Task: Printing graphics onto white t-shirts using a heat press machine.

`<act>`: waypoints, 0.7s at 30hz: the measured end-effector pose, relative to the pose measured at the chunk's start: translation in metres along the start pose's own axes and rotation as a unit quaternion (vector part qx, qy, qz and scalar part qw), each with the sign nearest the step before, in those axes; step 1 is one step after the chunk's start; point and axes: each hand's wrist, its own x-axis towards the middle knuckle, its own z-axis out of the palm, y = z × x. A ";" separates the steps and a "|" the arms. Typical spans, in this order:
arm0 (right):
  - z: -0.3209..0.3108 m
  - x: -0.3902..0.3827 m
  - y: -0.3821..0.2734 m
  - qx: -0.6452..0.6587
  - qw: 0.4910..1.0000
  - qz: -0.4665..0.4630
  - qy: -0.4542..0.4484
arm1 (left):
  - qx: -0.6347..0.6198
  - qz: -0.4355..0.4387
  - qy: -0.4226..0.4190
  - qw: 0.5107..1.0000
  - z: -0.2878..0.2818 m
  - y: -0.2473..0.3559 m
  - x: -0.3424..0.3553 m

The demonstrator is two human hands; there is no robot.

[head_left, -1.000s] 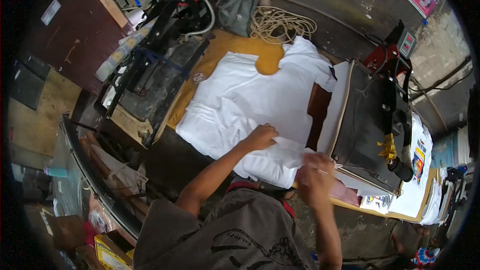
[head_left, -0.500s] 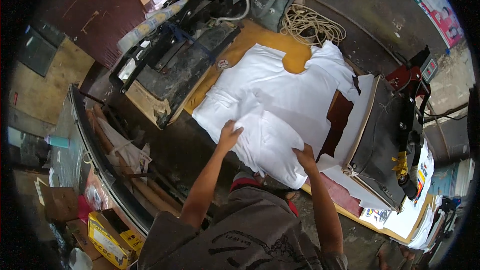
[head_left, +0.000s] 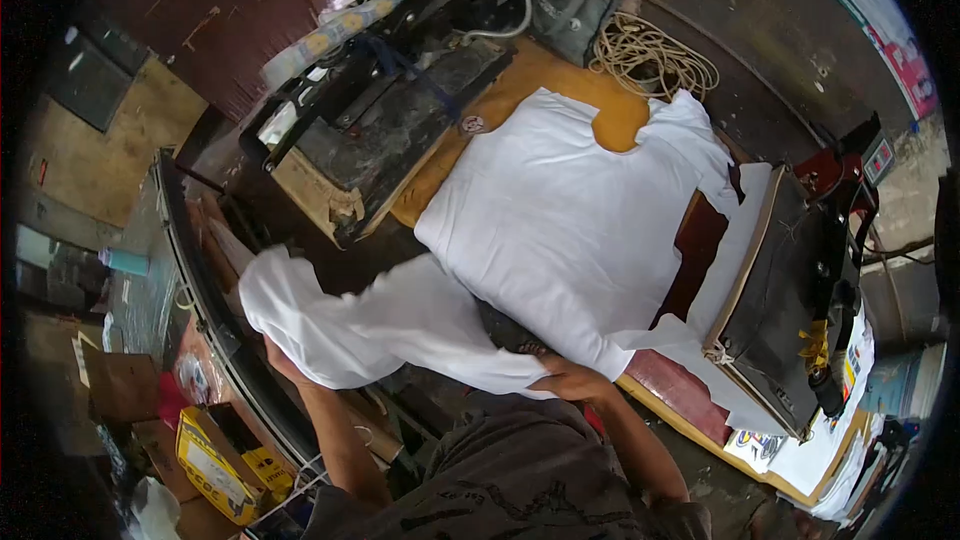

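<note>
A white garment [head_left: 400, 320] hangs between my two hands, off the front of the worktable. My left hand [head_left: 288, 362] grips its bunched left end from beneath, fingers mostly hidden by the cloth. My right hand [head_left: 573, 380] is closed on its right end, just below the laid-out white shirts [head_left: 560, 210]. These shirts lie on a mustard pad [head_left: 525, 70], beside a dark reddish-brown surface [head_left: 695, 240] and white paper sheets [head_left: 730, 270].
Heat presses stand at the back left [head_left: 395, 150] and right [head_left: 760, 310]. A coiled rope [head_left: 650, 55] and grey bag [head_left: 565, 15] lie behind. A glass-topped surface [head_left: 145, 300], cardboard boxes [head_left: 130, 385] and a yellow box [head_left: 215, 475] are at the left.
Both hands have lifted a white garment off the pile and drawn it left and toward me, my left hand farther. The shirts beneath now show smoother. The view has shifted.
</note>
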 end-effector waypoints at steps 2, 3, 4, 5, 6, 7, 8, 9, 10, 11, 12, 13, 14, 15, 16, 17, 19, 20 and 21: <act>-0.003 -0.037 -0.050 0.008 0.998 0.032 0.048 | -0.023 0.016 -0.050 0.998 -0.003 0.015 0.010; -0.004 -0.050 -0.048 0.001 0.997 0.024 0.074 | -0.049 0.012 -0.055 0.997 0.009 0.022 0.015; -0.009 -0.060 -0.045 -0.020 0.999 0.006 0.035 | -0.075 0.008 -0.060 0.995 0.022 0.028 0.023; -0.010 -0.069 -0.043 -0.041 0.999 -0.013 -0.003 | -0.080 0.007 -0.065 0.995 0.037 0.027 0.030; -0.006 -0.075 -0.040 -0.054 0.996 -0.076 -0.009 | -0.101 -0.041 -0.083 0.991 0.058 0.021 0.032; 0.005 -0.082 -0.058 -0.047 0.991 -0.123 0.037 | -0.119 -0.088 -0.098 0.984 0.080 0.011 0.032; 0.013 -0.086 -0.059 -0.053 0.989 -0.133 0.039 | -0.137 -0.135 -0.116 0.974 0.106 0.001 0.032; 0.021 -0.091 -0.059 -0.059 0.987 -0.143 0.043 | -0.155 -0.183 -0.136 0.961 0.131 -0.009 0.034; 0.031 -0.095 -0.072 -0.062 0.986 -0.150 0.045 | 0.068 -0.198 -0.046 0.977 0.148 -0.021 0.041; 0.040 -0.098 -0.085 -0.113 0.989 -0.057 0.078 | 0.322 -0.227 -0.138 0.909 0.184 -0.039 0.051; 0.047 -0.103 -0.092 -0.161 0.980 0.036 0.115 | 0.367 -0.098 -0.361 0.852 0.203 -0.065 0.050; 0.050 -0.109 -0.082 -0.161 0.977 0.039 0.131 | 0.491 0.025 -0.419 0.763 0.222 -0.091 0.034; 0.055 -0.115 -0.066 -0.203 0.948 -0.015 0.243 | 0.480 0.109 -0.513 0.703 0.239 -0.094 0.011; 0.056 -0.123 -0.052 -0.239 0.902 -0.061 0.354 | 0.392 -0.015 -0.634 0.666 0.263 -0.089 -0.019; 0.057 -0.134 -0.053 -0.216 0.907 -0.052 0.357 | 0.320 -0.047 -0.725 0.608 0.266 -0.092 -0.043; 0.066 -0.138 -0.069 -0.230 0.904 -0.058 0.356 | 0.244 -0.071 -0.795 0.551 0.253 -0.082 -0.062; 0.071 -0.159 -0.082 -0.174 0.923 0.059 0.337 | 0.279 -0.220 -0.811 0.465 0.251 -0.091 -0.109; 0.075 -0.172 -0.074 -0.172 0.920 0.060 0.347 | 0.343 -0.178 -0.804 0.452 0.246 -0.104 -0.130; 0.079 -0.185 -0.067 -0.189 0.895 0.002 0.404 | 0.340 -0.174 -0.811 0.444 0.250 -0.106 -0.139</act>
